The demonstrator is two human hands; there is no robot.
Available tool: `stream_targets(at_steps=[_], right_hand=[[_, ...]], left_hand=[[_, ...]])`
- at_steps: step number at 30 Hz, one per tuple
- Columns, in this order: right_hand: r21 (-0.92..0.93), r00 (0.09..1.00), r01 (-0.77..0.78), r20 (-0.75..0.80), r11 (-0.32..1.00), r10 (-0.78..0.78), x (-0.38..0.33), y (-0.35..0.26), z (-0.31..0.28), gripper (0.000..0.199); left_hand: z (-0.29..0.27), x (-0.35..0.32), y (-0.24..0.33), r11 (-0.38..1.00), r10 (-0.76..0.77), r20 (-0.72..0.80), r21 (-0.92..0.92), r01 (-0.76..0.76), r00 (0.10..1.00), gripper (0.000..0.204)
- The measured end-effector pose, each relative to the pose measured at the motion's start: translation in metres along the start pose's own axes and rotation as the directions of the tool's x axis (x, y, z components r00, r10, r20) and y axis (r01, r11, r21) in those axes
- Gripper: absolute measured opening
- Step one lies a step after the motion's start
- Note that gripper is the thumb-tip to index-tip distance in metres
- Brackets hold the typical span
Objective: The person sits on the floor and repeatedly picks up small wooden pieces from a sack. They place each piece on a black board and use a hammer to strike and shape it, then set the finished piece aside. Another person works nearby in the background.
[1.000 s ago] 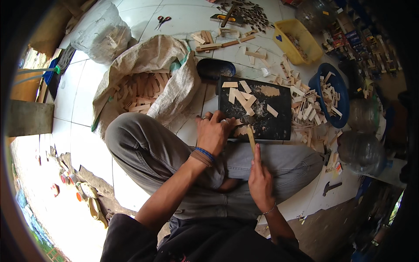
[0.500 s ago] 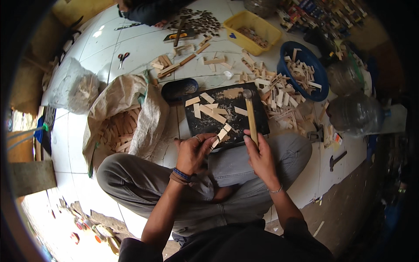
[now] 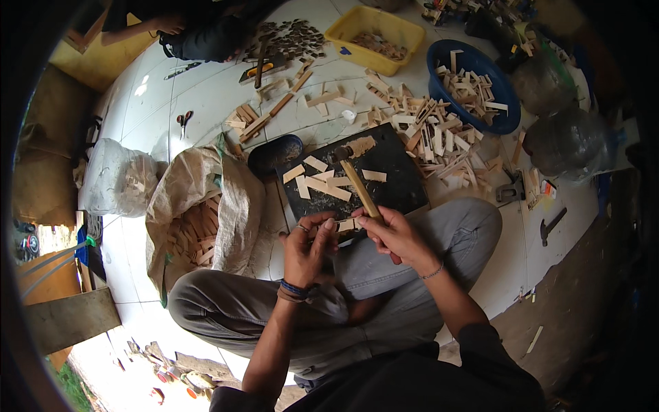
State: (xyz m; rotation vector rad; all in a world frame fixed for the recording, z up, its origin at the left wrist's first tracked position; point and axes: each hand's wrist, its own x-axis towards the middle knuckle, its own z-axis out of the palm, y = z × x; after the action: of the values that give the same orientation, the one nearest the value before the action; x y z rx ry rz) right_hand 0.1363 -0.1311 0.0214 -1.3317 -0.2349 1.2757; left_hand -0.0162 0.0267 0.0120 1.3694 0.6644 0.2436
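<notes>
I sit cross-legged on a white tiled floor with a black board (image 3: 398,178) in front of my knees. My right hand (image 3: 397,237) grips the wooden handle of a small hammer (image 3: 357,180), whose head rests on the board. My left hand (image 3: 307,248) pinches a small pale wood piece (image 3: 347,224) at the board's near edge, right beside the hammer handle. Several flat wood strips (image 3: 322,184) lie scattered on the board.
An open woven sack (image 3: 195,206) of wood pieces sits to my left, a clear bag (image 3: 117,182) beyond it. A blue basin (image 3: 473,86) and yellow tub (image 3: 377,27) hold pieces at the back right, loose strips between. Scissors (image 3: 184,122) lie far left. Another person (image 3: 199,31) sits opposite.
The hammer has swung from upright in my right hand down onto the board. My left hand has drawn in beside the right, pinching a small wood piece. My head has tilted forward.
</notes>
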Motion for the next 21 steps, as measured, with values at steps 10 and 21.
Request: stream_targets(at_steps=[10, 21], right_hand=[[-0.741, 0.754, 0.386, -0.089, 0.550, -0.650, -0.007, -0.026, -0.025, 0.036], [-0.966, 0.631, 0.069, -0.150, 0.248, -0.761, 0.017, -0.006, -0.050, 0.038]], left_hand=[[-0.015, 0.002, 0.020, 0.972, 0.124, -0.233, -0.168, -0.165, 0.965, 0.030], [-0.018, 0.003, 0.018, 0.959, 0.172, -0.239, -0.183, -0.218, 0.956, 0.046]])
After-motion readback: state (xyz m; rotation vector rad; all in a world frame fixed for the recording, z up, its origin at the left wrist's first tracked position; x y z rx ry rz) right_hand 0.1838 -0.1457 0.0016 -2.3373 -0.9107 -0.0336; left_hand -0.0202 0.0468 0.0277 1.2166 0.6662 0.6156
